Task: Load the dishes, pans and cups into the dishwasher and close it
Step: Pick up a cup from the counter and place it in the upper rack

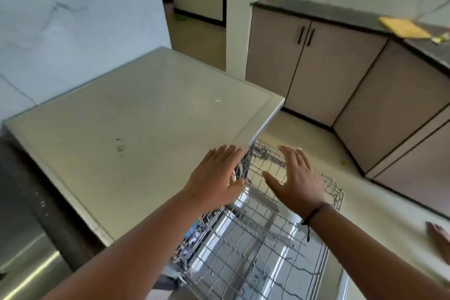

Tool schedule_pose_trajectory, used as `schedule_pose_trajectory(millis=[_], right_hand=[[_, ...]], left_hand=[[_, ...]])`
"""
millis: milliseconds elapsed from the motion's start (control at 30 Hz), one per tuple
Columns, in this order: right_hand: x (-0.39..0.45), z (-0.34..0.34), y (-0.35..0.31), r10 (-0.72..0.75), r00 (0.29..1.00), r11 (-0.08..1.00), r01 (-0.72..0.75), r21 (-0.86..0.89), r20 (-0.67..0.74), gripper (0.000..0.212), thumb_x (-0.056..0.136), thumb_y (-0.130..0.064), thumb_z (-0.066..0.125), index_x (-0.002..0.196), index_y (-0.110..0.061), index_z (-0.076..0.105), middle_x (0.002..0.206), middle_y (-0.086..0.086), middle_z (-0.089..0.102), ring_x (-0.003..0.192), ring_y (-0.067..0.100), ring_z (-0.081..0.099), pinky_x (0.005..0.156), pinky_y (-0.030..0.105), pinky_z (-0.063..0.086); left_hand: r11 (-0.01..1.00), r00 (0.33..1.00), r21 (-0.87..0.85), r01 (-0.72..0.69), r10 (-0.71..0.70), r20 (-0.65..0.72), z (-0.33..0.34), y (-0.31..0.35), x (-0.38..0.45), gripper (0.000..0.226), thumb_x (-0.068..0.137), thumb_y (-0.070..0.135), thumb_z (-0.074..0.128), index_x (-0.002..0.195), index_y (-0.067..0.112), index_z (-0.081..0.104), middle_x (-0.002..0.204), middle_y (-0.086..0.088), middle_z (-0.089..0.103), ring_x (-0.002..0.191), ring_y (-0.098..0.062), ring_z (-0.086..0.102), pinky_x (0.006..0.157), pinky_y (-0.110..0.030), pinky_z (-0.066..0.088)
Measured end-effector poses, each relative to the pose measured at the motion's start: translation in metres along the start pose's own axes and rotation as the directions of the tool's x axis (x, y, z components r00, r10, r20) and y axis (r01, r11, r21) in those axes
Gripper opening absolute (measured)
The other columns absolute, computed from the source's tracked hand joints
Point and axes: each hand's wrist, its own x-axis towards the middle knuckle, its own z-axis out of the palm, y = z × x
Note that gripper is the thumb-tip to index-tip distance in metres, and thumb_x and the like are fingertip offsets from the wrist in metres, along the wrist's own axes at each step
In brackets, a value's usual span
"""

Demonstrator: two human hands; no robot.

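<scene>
Presently: wire rack point(255, 246) pulled out of dishwasher point(126, 114), long axis running outward.
Left hand point(216, 178) and right hand point(297, 180) flat above it, fingers straight, holding nothing.

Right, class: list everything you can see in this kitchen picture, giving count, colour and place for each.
dishwasher top: one, pale grey, centre left
wire rack: one, grey, pulled out at bottom centre
cupboards: several doors, taupe, right side
countertop: one, dark, above the cupboards
cutting board: one, yellow, on the countertop at far right
wristband: one, black, right wrist
left hand: open, fingers spread at the dishwasher top's edge
right hand: open, above the wire rack
</scene>
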Motion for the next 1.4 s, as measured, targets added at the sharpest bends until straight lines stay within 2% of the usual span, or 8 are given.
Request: schedule_pose_trajectory(millis=[167,400,533,733,833,967,1067,1400], right_hand=[[-0.002,-0.007,-0.109,-0.196,0.981,0.981,0.196,0.001,0.006,0.078,0.085,-0.066,0.045,0.148,-0.029,0.017,0.155,-0.006,0.026,0.147,0.021,0.01,0.118,0.042,0.021],[-0.027,0.032,-0.287,-0.368,0.928,0.93,0.367,0.021,0.056,0.074,0.086,-0.065,0.047,0.146,-0.029,0.025,0.149,-0.007,0.035,0.145,0.021,0.019,0.116,0.034,0.021],[-0.04,0.074,-0.377,-0.483,0.873,0.875,0.479,0.064,0.07,0.073,0.082,-0.066,0.051,0.141,-0.026,0.035,0.138,-0.003,0.046,0.135,0.021,0.036,0.11,0.035,0.033],[-0.064,0.128,-0.491,-0.648,0.712,0.761,0.619,0.196,0.269,0.098,0.063,-0.088,0.036,0.142,-0.03,0.033,0.143,-0.003,0.043,0.136,0.017,0.034,0.113,0.033,0.03],[-0.074,0.147,-0.521,-0.695,0.592,0.713,0.642,0.283,0.409,0.092,0.069,-0.077,0.056,0.145,-0.033,0.028,0.151,-0.007,0.034,0.143,0.015,0.023,0.116,0.032,0.022],[-0.081,0.164,-0.546,-0.756,0.499,0.653,0.623,0.431,0.423,0.066,0.069,-0.064,0.07,0.123,-0.052,0.034,0.128,-0.021,0.048,0.118,0.0,0.043,0.106,0.027,0.037],[-0.08,0.174,-0.555,-0.766,0.509,0.643,0.585,0.495,0.393,0.054,0.065,-0.069,0.071,0.105,-0.061,0.036,0.113,-0.029,0.052,0.107,-0.003,0.051,0.095,0.022,0.045],[-0.081,0.19,-0.553,-0.746,0.586,0.642,0.509,0.573,0.315,0.063,0.055,-0.073,0.071,0.106,-0.047,0.045,0.105,-0.022,0.058,0.098,0.0,0.056,0.083,0.024,0.05]], left_hand=[[0.967,0.97,0.11,0.229,-0.218,-0.104,-0.059,-0.055,-0.101,0.074,0.087,0.057,0.022,0.152,0.022,0.013,0.16,-0.002,0.015,0.147,-0.022,0.011,0.117,-0.03,0.002],[0.861,0.865,0.149,0.486,-0.45,-0.221,-0.151,-0.151,-0.252,0.072,0.094,0.055,0.033,0.153,0.024,0.007,0.161,0.001,0.004,0.148,-0.019,0.0,0.12,-0.035,-0.003],[0.788,0.756,0.045,0.614,-0.572,-0.319,-0.179,-0.194,-0.332,0.073,0.093,0.055,0.039,0.153,0.025,0.011,0.161,0.002,0.006,0.148,-0.018,0.002,0.119,-0.034,0.0],[0.619,0.565,-0.053,0.783,-0.745,-0.356,-0.205,-0.254,-0.432,0.073,0.091,0.057,0.044,0.151,0.028,0.015,0.16,0.002,0.013,0.147,-0.017,0.008,0.119,-0.036,0.004],[0.526,0.473,-0.093,0.845,-0.818,-0.327,-0.201,-0.272,-0.46,0.078,0.088,0.064,0.043,0.152,0.029,0.014,0.16,0.002,0.011,0.148,-0.017,0.007,0.121,-0.039,0.005],[0.439,0.383,-0.156,0.885,-0.876,-0.292,-0.179,-0.281,-0.495,0.082,0.086,0.07,0.04,0.152,0.029,0.014,0.16,0.001,0.011,0.147,-0.018,0.009,0.12,-0.038,0.008],[0.439,0.351,-0.217,0.872,-0.869,-0.35,-0.168,-0.274,-0.51,0.081,0.086,0.071,0.039,0.151,0.031,0.011,0.16,0.005,0.007,0.146,-0.014,0.008,0.118,-0.033,0.007],[0.316,0.199,-0.405,0.858,-0.931,-0.305,-0.117,-0.258,-0.533,0.109,0.074,0.081,0.041,0.152,0.019,-0.005,0.16,0.001,0.01,0.145,-0.017,0.018,0.119,-0.038,0.016]])
